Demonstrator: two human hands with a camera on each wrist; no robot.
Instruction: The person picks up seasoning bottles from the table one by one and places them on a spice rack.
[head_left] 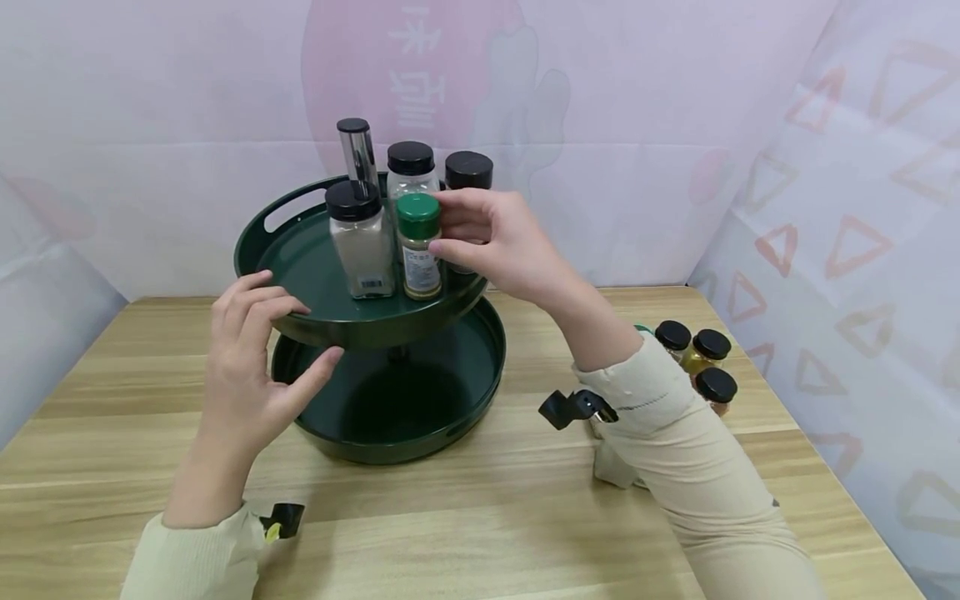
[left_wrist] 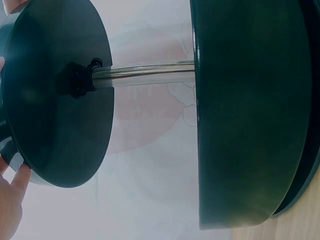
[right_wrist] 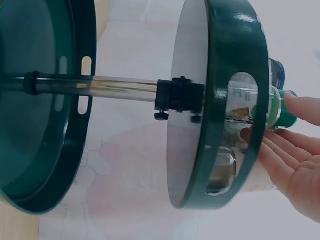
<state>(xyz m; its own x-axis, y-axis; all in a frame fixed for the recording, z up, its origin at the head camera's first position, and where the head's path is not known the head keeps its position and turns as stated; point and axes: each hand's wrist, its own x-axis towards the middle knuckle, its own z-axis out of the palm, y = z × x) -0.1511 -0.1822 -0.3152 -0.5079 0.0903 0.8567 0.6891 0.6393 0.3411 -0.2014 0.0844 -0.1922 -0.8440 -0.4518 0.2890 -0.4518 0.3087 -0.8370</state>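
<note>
In the head view a two-tier dark green round rack stands on the table. My left hand [head_left: 247,367] grips the near left rim of its upper tray [head_left: 367,333], fingers over the edge and thumb lower on the outside. On that tray, my right hand [head_left: 510,242] pinches a green-capped spice jar [head_left: 422,262] from the right, thumb on its body and forefinger near the cap. Left of it stands a square black-capped jar [head_left: 363,258] of greyish powder. In the right wrist view the green cap [right_wrist: 286,118] shows beside the thumb, above the tray's handle slot.
Behind stand a silver pole with a black top [head_left: 358,154], a clear black-capped jar [head_left: 411,162] and another black-capped jar [head_left: 468,171]. The lower tray [head_left: 390,452] sits beneath. Several jars [head_left: 711,350] stand at right, partly behind my right sleeve.
</note>
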